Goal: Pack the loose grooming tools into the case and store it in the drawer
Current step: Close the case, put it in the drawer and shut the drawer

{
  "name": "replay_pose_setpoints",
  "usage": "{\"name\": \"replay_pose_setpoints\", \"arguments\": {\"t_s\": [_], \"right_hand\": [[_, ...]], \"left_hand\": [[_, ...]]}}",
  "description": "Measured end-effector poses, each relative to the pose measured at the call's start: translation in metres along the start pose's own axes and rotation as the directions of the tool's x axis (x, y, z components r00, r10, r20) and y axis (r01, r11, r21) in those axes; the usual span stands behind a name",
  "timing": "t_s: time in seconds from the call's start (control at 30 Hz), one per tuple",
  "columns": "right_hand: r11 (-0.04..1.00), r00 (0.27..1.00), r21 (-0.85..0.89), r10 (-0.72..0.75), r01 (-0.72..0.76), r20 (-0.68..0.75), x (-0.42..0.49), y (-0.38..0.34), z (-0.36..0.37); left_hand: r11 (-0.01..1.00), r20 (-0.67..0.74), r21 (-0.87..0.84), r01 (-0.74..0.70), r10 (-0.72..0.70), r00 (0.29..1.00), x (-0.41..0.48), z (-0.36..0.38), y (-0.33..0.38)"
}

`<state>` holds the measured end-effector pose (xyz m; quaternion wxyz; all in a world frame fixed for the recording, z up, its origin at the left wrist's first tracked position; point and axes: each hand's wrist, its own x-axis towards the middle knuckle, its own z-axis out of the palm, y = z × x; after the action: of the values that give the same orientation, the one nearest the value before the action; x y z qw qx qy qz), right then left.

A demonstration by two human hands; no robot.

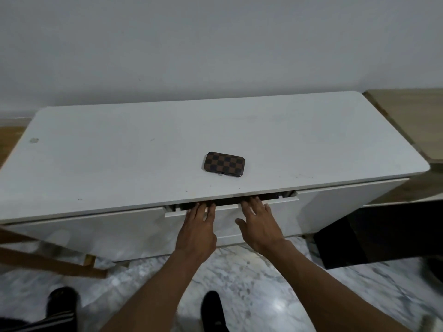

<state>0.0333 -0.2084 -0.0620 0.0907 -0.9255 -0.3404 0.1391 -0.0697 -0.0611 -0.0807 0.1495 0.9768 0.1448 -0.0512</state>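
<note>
A small brown-and-black checkered case (224, 167) lies closed on the white cabinet top (119, 152), near its front edge. Just below it the white drawer (230, 221) stands open by a narrow dark gap. My left hand (197, 226) and my right hand (260, 224) both rest on the drawer front, fingers hooked over its top edge. No loose grooming tools show on the top.
A grey wall rises behind the cabinet. A wooden surface (412, 116) adjoins at the right, a dark box (383, 231) sits on the floor below it. Brown wooden legs (48, 257) slant at the left. My dark shoes (213, 310) stand on marble floor.
</note>
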Motion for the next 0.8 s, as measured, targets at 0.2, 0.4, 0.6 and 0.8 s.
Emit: {"name": "replay_pose_setpoints", "arguments": {"t_s": [0.2, 0.4, 0.6, 0.8], "right_hand": [[0.998, 0.977, -0.059, -0.002, 0.015, 0.214, -0.019, 0.004, -0.015], [0.999, 0.976, -0.044, -0.006, 0.016, 0.219, -0.059, 0.003, -0.002], [1.000, 0.978, 0.009, -0.027, 0.026, 0.204, -0.112, 0.006, 0.014], [1.000, 0.982, -0.006, -0.024, 0.025, 0.185, -0.154, 0.004, 0.027]], "left_hand": [[0.997, 0.167, 0.049, 0.057, -0.064, 0.984, -0.022, -0.009, 0.015], [0.991, 0.209, -0.057, 0.119, -0.104, 0.972, -0.056, -0.001, 0.031], [0.988, 0.211, -0.070, 0.137, -0.119, 0.970, -0.107, 0.010, 0.048], [0.991, 0.208, -0.039, 0.126, -0.115, 0.971, -0.148, 0.023, 0.060]]}}
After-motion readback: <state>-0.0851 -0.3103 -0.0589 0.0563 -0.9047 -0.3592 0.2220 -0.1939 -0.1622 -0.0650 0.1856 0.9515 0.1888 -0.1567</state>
